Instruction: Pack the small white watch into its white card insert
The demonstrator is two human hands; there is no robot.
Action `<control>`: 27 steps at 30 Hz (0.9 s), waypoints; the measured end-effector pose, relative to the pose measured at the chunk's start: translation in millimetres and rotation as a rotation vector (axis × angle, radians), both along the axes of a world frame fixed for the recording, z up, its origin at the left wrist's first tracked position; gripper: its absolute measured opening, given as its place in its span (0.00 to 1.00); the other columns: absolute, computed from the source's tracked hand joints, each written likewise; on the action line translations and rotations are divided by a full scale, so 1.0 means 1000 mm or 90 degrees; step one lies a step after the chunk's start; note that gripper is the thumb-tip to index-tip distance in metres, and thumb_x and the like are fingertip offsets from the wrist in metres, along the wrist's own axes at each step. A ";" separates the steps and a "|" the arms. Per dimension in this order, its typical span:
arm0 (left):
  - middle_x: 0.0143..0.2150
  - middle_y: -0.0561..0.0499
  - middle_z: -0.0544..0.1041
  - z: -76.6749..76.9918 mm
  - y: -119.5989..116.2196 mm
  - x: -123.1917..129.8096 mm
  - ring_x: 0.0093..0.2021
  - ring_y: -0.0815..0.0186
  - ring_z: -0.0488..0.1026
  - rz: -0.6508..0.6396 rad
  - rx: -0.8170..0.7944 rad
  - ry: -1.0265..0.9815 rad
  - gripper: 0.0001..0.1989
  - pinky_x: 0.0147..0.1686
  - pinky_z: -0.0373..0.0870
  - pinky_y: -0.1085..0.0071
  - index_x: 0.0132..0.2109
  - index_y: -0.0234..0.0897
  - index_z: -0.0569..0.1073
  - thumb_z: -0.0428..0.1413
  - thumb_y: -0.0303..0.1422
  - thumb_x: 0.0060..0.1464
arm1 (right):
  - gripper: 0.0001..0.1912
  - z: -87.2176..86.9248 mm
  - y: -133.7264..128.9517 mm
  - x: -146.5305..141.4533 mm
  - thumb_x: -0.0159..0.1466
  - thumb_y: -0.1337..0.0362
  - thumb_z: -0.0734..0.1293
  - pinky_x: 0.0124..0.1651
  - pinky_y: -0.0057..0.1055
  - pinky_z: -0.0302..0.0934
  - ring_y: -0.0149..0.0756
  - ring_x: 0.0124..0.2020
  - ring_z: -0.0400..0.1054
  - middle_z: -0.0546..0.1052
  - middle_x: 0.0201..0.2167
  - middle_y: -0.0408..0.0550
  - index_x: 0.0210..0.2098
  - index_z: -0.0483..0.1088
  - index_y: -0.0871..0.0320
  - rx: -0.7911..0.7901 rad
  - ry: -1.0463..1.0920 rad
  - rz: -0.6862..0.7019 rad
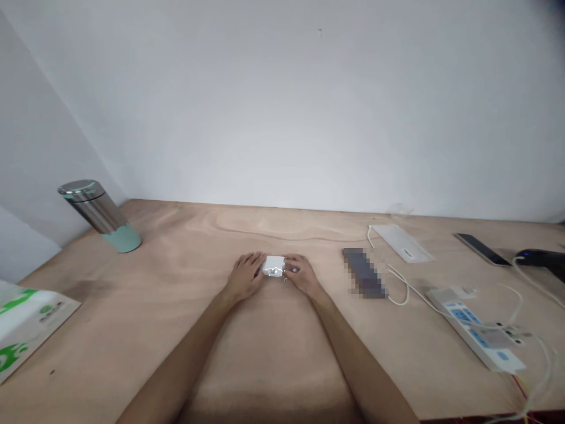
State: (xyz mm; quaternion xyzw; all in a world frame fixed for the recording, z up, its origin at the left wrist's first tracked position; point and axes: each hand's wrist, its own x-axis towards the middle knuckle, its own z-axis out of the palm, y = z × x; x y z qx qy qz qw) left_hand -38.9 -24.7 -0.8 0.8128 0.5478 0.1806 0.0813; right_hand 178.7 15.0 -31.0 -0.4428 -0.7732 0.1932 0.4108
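Between my two hands, a small white case (274,266) with a shiny, clear-looking edge lies on the wooden table. My left hand (245,274) holds its left side, the fingers bent over and touching the tabletop. On the right side, my right hand (302,273) grips the case with thumb and fingers curled round the edge. Something small and shiny shows by the right thumb, too small to make out. The fingers cover both ends of the case.
A steel and mint-green flask (100,215) stands at the far left, with a white and green bag (33,321) nearer. To the right lie a pixelated dark phone (365,274), a clear plastic sleeve (402,242), another phone (482,249), a power strip (474,330) and white cables (408,291).
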 end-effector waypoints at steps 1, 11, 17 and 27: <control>0.63 0.49 0.62 -0.001 0.000 0.000 0.62 0.58 0.56 -0.002 0.000 -0.002 0.23 0.61 0.52 0.58 0.62 0.39 0.60 0.43 0.34 0.61 | 0.12 0.002 -0.001 -0.001 0.51 0.71 0.70 0.50 0.39 0.62 0.41 0.44 0.69 0.77 0.42 0.48 0.35 0.77 0.53 0.003 0.011 0.004; 0.63 0.48 0.63 -0.002 0.003 -0.001 0.62 0.58 0.56 -0.005 -0.008 -0.007 0.23 0.60 0.53 0.57 0.61 0.38 0.62 0.44 0.33 0.59 | 0.09 0.017 -0.011 -0.010 0.52 0.70 0.67 0.44 0.33 0.65 0.37 0.41 0.69 0.76 0.38 0.47 0.33 0.76 0.54 -0.084 0.083 -0.008; 0.63 0.49 0.63 0.002 0.001 0.001 0.62 0.59 0.56 0.008 -0.005 -0.010 0.22 0.60 0.53 0.58 0.61 0.40 0.62 0.44 0.33 0.59 | 0.11 0.018 -0.013 -0.008 0.51 0.70 0.64 0.35 0.27 0.65 0.32 0.32 0.69 0.74 0.37 0.48 0.34 0.74 0.58 -0.128 0.109 0.027; 0.62 0.49 0.65 0.007 -0.002 0.005 0.60 0.56 0.59 0.023 0.022 0.016 0.23 0.59 0.55 0.57 0.60 0.42 0.63 0.47 0.36 0.58 | 0.09 0.028 -0.011 0.008 0.54 0.69 0.66 0.40 0.28 0.65 0.33 0.38 0.70 0.74 0.42 0.49 0.35 0.75 0.58 -0.161 0.064 0.062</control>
